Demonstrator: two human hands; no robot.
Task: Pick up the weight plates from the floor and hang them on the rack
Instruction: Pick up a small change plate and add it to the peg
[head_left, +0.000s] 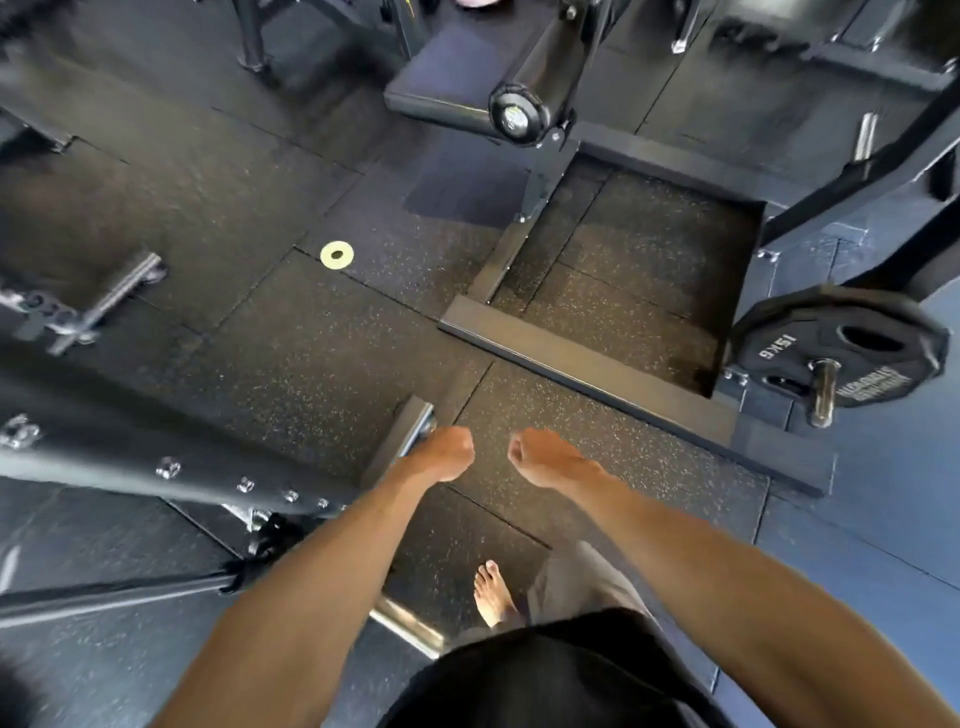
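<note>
— What can be made out of the hands in the head view?

— The left hand (447, 456) and the right hand (540, 458) are held side by side, a gap between them, above the speckled floor (311, 358). The fingers of both are curled into the palms and nothing is gripped. The fingertips are tucked under and mostly hidden.

— Where is a weight plate to be found?

— One black weight plate (841, 348), marked 15KG, is hung on a chrome peg (824, 392) by the floor's right edge. It is beside the dark machine frame (587, 374) and well apart from both hands. Its rim is smeared by blur, and the small lettering below the peg cannot be read.

— Is anything seen lying on the floor?

— A small yellow ring (336, 254) lies flat towards the far side of the floor; what it is cannot be told. A bare foot (492, 597) is planted at the near edge, its ankle hidden by dark clothing.

— And elsewhere?

— On the left, a bolted black beam (156, 457) is blurred and cut off by the picture's edge. At the far edge a padded roller (524, 104) is seen, its mounting cut off at the top.
</note>
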